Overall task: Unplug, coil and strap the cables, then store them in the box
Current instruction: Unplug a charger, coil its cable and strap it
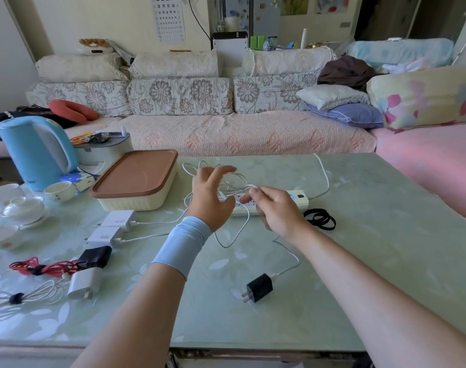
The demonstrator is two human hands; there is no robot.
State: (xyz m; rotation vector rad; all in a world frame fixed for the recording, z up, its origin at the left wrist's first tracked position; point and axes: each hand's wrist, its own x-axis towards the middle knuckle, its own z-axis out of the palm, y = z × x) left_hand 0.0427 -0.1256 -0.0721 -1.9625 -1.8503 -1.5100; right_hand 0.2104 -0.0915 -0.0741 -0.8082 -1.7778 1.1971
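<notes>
Far left on the bench you've got a red cable and a strapped white cable done, with the box lid-on behind. Your left hand is spread wide among the loose white cable loops; can't tell if they're round the fingers. Your right hand pinches that cable, over the power strip. Looks mid-coil to me, so next you'd want even loops, then one of the black straps on the right.
</notes>
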